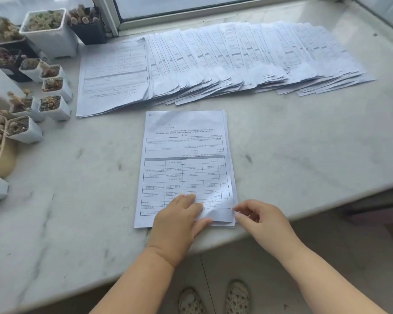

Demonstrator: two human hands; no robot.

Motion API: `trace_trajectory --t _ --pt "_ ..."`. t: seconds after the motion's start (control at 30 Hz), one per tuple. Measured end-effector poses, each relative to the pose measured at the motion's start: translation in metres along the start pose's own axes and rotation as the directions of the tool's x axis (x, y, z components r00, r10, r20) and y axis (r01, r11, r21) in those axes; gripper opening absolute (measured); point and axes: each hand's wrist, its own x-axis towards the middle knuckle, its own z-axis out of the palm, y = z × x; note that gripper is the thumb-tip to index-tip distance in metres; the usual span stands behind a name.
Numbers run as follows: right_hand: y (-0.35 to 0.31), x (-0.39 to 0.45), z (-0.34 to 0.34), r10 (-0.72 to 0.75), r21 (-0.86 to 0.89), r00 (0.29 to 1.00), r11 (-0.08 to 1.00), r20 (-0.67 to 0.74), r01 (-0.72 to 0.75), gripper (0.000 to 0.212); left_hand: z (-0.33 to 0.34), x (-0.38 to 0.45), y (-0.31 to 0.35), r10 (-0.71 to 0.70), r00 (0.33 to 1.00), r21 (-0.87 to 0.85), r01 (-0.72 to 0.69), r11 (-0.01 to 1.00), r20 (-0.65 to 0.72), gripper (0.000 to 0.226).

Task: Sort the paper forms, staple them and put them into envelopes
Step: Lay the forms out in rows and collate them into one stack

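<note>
- Head view, task item: a small stack of forms [186, 164] lies flat near the middle of the marble counter [304, 155], print facing away from the person, its near edge just short of the counter's near rim.
- Head view, left hand [179, 218]: rests flat on the stack's near end, fingers straight and pressing the top sheet, thumb along the near edge. The grip is spread, holding nothing.
- Head view, right hand [261, 219]: sits at the stack's near right corner, fingers loosely curled, thumb and forefinger tips close to the sheet corners. Whether they already pinch a sheet cannot be told.
- Further forms: a fanned row of forms [225, 60] overlaps along the far side of the counter, below the window frame [114, 17].
- No stapler and no envelopes are visible.
- Risks, as judgement: the sheet edges at the near right corner are uneven, so a lift there may take two sheets or none; easing the left hand's pressure could let the stack slide over the near rim; a sleeve or draught could disorder the fanned row.
- Containers: small plant pots [52, 107] crowd the far left, holding soil and succulents; a white square pot [50, 35] holds a low plant; a tan bowl [6, 159] holds rounded pebble-like plants.
</note>
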Motion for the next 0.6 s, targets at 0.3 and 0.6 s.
trace_trajectory --t 0.3,0.6 --pt "-0.015 -0.003 0.001 0.146 0.307 0.989 0.943 -0.034 -0.128 0.004 -0.001 0.000 -0.004 0.043 0.993 -0.008 -0.044 0.999 -0.113 0.065" --pt "-0.026 -0.008 0.008 0.306 0.385 0.952 0.881 -0.017 -0.277 0.012 -0.002 -0.001 -0.004 0.065 0.996 0.028 -0.063 0.998 -0.056 0.040"
